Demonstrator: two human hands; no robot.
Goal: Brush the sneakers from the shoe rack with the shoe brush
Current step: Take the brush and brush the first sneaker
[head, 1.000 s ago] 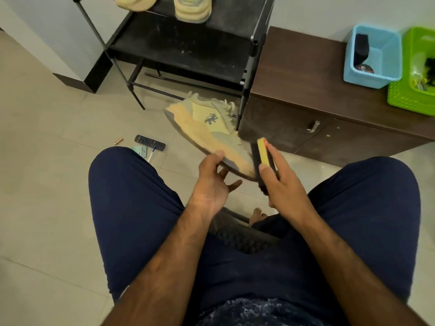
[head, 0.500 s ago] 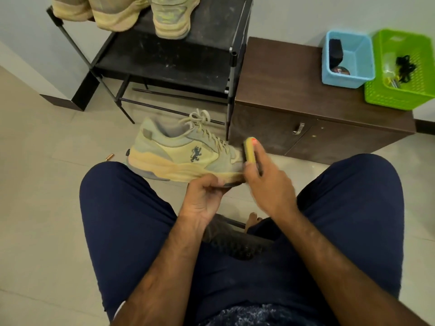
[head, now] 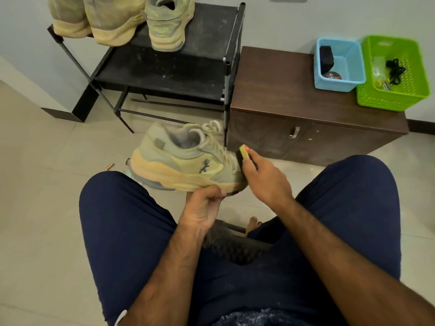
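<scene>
Sneaker: pale yellow-green, held up off the floor above the person's knees, just in front of the shoe rack's right front leg. Toe points right, heel left, and the side with the little dark logo faces the camera.
Left hand: fingers curled round the sole near the toe end, gripping it from underneath.
Right hand: clamped on the shoe brush, which is touching the toe.
Shoe rack: black and pretty dusty, with more sneakers along the front edge of the top shelf.
Cabinet: brown, right beside the rack.
Blue basket: at the right end of the cabinet top.
Green basket: touching the blue one, at the right-hand corner.
Battery: on the floor, left of the heel.
</scene>
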